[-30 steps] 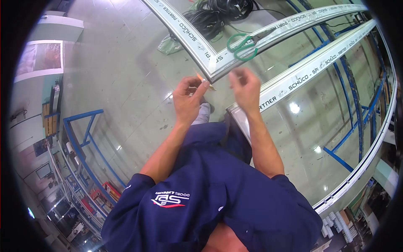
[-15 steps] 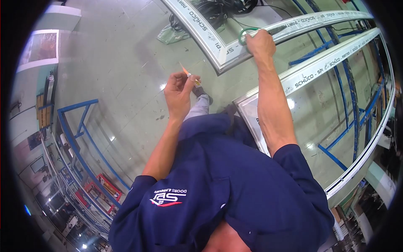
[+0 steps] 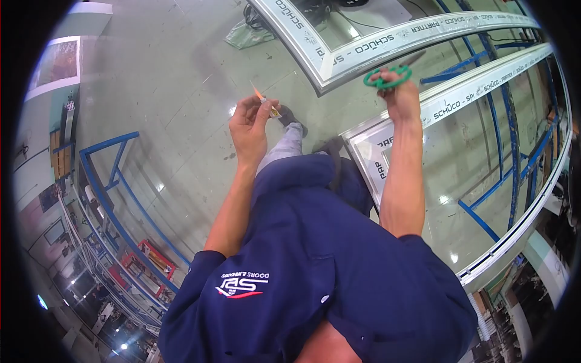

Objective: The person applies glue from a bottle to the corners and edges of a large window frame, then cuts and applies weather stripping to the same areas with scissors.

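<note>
My left hand [image 3: 247, 126] is closed in a pinch on a small glue tube with an orange pointed nozzle [image 3: 259, 94]. A yellow-marked part of it shows below the fingertips. My right hand [image 3: 401, 101] holds scissors with green handles [image 3: 387, 77]; their dark blade points up and to the right. The scissors are above the gap between two white window frames. The upper frame [image 3: 378, 47], its film printed with lettering, has a corner pointing towards me. The lower frame [image 3: 460, 100] lies partly under my right forearm.
Blue metal stands [image 3: 511, 133] are beneath the frames on the right. Another blue stand [image 3: 112, 151] is on the left, near a red tray [image 3: 148, 266]. A clear plastic bag [image 3: 248, 33] and black cables lie on the floor at the top.
My right hand has lifted the scissors off the upper frame and moved right and towards me. My left hand keeps the tube and has shifted slightly left.
</note>
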